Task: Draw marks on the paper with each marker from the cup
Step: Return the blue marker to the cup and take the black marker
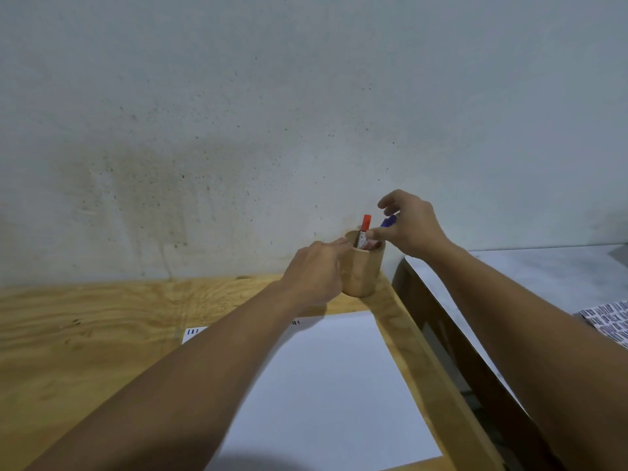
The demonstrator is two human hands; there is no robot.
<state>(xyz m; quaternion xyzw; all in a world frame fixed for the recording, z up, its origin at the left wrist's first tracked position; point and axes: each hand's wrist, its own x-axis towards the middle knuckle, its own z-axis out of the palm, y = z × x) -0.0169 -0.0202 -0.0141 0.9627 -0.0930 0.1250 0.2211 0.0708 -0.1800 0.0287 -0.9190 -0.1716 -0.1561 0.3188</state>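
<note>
A wooden cup (pixel 365 271) stands at the far right corner of the plywood table (pixel 102 321), close to the wall. My left hand (pixel 314 271) wraps around the cup's left side. A red-capped marker (pixel 365 229) sticks up out of the cup. My right hand (pixel 409 226) is above the cup's right rim, thumb and fingers pinched on a blue-capped marker (pixel 388 222) that tilts to the right. A white sheet of paper (pixel 326 385) lies on the table in front of the cup, with small dark marks near its far edge.
The grey wall (pixel 272 113) rises right behind the cup. The table's right edge runs diagonally past the paper; beyond it are a dark wooden frame (pixel 452 338), a grey floor and a patterned sheet (pixel 608 322) at far right.
</note>
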